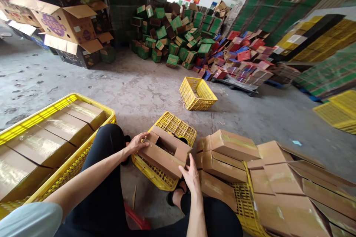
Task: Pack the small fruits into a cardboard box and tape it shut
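Note:
Between my knees a brown cardboard box (162,161) rests on an upturned yellow plastic crate (182,127). Its long flaps stand up, its end flaps look folded inward, and a gap shows in the middle; the contents are too dark to make out. My left hand (137,143) grips the box's left end, thumb and fingers on the cardboard. At the opposite end, my right hand (190,173) holds the near right corner, with its thumb on the front side and its fingers along the end. Something black behind the box is mostly hidden.
A yellow crate (112,113) of taped boxes (66,126) stands left. More closed boxes (235,144) are stacked right, around another yellow crate (246,202). A small yellow basket (198,98) sits ahead on the floor. Green cartons (172,60) and red cartons (244,55) lie heaped beyond.

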The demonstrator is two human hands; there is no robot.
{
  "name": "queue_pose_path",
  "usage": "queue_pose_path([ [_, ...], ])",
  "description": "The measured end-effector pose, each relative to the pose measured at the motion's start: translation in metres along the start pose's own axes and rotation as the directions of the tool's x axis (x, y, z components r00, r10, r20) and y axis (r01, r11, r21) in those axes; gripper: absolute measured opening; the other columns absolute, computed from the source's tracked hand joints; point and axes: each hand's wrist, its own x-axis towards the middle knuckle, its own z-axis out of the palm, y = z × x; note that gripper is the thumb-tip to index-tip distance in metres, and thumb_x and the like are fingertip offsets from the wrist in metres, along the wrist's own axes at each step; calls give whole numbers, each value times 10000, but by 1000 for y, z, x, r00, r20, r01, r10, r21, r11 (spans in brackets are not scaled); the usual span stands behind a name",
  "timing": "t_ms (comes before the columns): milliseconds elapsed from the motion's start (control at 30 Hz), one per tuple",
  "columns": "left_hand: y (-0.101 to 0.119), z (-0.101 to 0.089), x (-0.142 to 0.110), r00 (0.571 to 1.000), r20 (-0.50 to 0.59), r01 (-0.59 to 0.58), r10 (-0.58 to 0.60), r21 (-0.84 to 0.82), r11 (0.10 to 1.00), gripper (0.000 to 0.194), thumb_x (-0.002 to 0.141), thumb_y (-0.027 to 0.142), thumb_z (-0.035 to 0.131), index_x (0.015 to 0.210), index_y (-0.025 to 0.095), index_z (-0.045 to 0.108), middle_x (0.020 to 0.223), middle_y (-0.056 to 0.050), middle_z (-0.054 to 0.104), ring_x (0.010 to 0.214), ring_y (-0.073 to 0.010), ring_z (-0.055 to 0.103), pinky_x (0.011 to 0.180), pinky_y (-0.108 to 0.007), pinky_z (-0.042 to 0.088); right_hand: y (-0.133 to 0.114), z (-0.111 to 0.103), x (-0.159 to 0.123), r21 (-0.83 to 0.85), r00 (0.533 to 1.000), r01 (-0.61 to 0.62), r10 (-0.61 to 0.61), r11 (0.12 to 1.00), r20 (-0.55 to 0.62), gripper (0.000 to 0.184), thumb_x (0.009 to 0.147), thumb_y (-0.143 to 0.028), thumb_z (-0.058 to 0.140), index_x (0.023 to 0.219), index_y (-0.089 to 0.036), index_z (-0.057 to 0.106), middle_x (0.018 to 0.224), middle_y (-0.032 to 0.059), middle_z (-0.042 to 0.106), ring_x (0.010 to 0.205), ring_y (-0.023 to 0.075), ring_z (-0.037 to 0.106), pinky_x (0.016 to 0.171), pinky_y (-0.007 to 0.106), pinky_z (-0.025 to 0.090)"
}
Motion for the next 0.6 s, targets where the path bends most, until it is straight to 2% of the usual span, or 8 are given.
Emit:
queue_pose_path([
  [100, 2, 1, -1, 1000, -10, -9, 9, 7, 1000, 679, 789, 335, 794, 1437, 204, 640, 1435, -119, 644, 1212, -311, 650, 1054, -442, 536, 3, 1, 3, 90, 994, -93, 88, 992, 57, 1039, 800, -452, 606, 1685, -123, 171, 1665, 231, 387, 1374, 356, 592, 1151, 521, 469],
  [167, 3, 1, -1, 1000, -16, -24, 24, 8, 1000, 687, 789, 298, 789, 1451, 211, 629, 1436, -115, 638, 1220, -307, 639, 1064, -442, 525, 1, 1, 8, 126, 993, -110, 104, 986, 52, 1097, 766, -511, 625, 1690, -137, 165, 1648, 210, 426, 1459, 376, 493, 1196, 555, 403],
  [300, 3, 2, -1, 999, -22, -45, 45, -2, 999, 716, 789, 246, 783, 1481, 209, 599, 1414, -117, 643, 1178, -289, 646, 1048, -434, 523, -8, -2, 23, 303, 984, -176, 168, 936, 53, 1202, 700, -624, 672, 1696, -174, 171, 1601, 200, 498, 1365, 360, 582, 1101, 509, 508],
  [400, 4, 2, 0, 999, -22, -28, 28, 4, 1000, 769, 776, 221, 790, 1513, 211, 567, 1370, -111, 661, 1132, -279, 658, 1020, -422, 532, -13, -5, 34, 382, 976, -212, 218, 900, 27, 1161, 678, -670, 711, 1647, -141, 350, 1511, 221, 590, 1248, 350, 667, 1032, 466, 561],
  [500, 4, 1, 1, 1000, -16, -18, 18, 0, 1000, 807, 768, 209, 795, 1535, 219, 545, 1345, -104, 670, 1126, -279, 659, 1014, -416, 531, -13, -8, 38, 458, 958, -261, 286, 850, 15, 1016, 688, -721, 736, 1525, -172, 564, 1396, 180, 692, 1173, 339, 714, 999, 436, 585],
  [600, 5, 1, 2, 1000, -17, -25, 25, -15, 1000, 813, 772, 215, 796, 1543, 207, 538, 1372, -118, 657, 1165, -295, 656, 1035, -425, 524, -12, -9, 36, 546, 917, -352, 398, 760, 37, 940, 732, -798, 690, 1447, -189, 649, 1301, 151, 750, 1082, 314, 759, 900, 391, 630],
])
